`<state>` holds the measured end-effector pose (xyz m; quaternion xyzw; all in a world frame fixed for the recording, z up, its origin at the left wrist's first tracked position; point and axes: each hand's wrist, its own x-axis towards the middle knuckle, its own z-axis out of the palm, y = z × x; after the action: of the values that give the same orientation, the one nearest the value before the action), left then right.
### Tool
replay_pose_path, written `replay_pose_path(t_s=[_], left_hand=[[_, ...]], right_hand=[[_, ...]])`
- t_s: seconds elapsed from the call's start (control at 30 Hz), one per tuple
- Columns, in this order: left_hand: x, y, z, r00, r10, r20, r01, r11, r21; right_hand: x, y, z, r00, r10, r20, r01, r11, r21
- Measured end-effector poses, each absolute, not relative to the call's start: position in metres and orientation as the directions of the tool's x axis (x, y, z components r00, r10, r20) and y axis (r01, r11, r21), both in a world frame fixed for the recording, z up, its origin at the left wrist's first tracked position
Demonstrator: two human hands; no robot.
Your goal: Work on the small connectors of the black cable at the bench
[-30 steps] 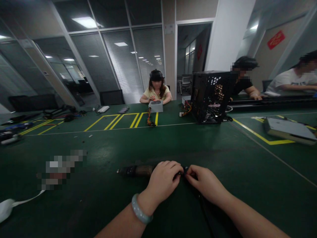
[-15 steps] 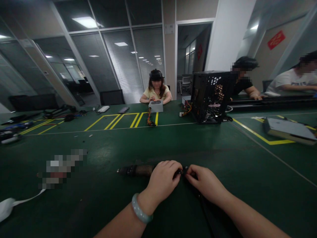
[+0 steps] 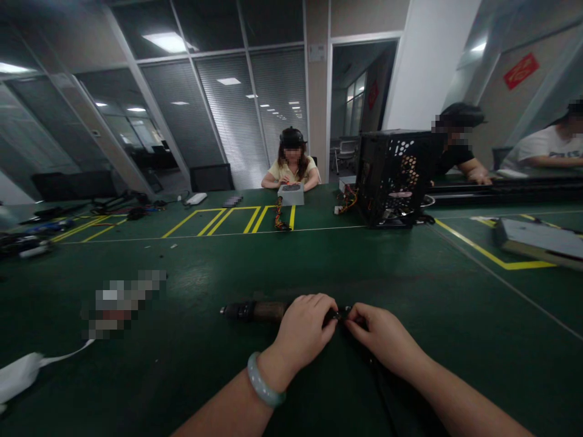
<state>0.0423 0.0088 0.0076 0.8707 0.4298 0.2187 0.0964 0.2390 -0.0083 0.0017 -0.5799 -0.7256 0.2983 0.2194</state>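
A slim dark tool with a brown body and a metal tip, which looks like an electric screwdriver (image 3: 266, 312), lies crosswise on the green table, tip to the left. My left hand (image 3: 304, 328) is closed over its rear end, hiding that part. Thumb and finger of my right hand (image 3: 381, 332) pinch a black cable (image 3: 382, 388) just right of the tool. The two hands' fingertips nearly meet around a small dark piece, too blurred to make out. From under my right hand the cable runs down toward the front edge of the view.
A black computer case (image 3: 392, 182) stands at the back right. Across the table, a person works at a grey power supply (image 3: 291, 194); two more people sit at the right. A flat grey metal box (image 3: 540, 240) lies at right, tangled cables (image 3: 27, 240) at far left, a white adapter (image 3: 18, 376) at front left.
The whole scene has shifted slightly right in view. Both hands keep nearly the same closed hold at the tool's rear end and the cable.
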Motion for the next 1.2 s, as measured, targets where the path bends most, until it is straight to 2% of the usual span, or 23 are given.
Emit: replay_pose_path(t_s=[0.63,1.03,1.2], left_hand=[[0.0397,0.0079,0.0109,0.55,0.78,0.299,0.701,-0.626,0.342],[0.0401,0.0085,0.0073,0.526,0.79,0.315,0.694,-0.613,0.377],[0.0397,0.0101,0.0067,0.54,0.786,0.301,0.71,-0.618,0.337]], right_hand=[[0.2369,-0.0065,-0.0007,-0.259,0.964,-0.054,0.693,0.147,-0.706],[0.237,-0.0065,0.0026,-0.256,0.965,-0.058,0.71,0.147,-0.688],[0.2373,-0.0058,0.0008,-0.264,0.963,-0.047,0.707,0.16,-0.689]])
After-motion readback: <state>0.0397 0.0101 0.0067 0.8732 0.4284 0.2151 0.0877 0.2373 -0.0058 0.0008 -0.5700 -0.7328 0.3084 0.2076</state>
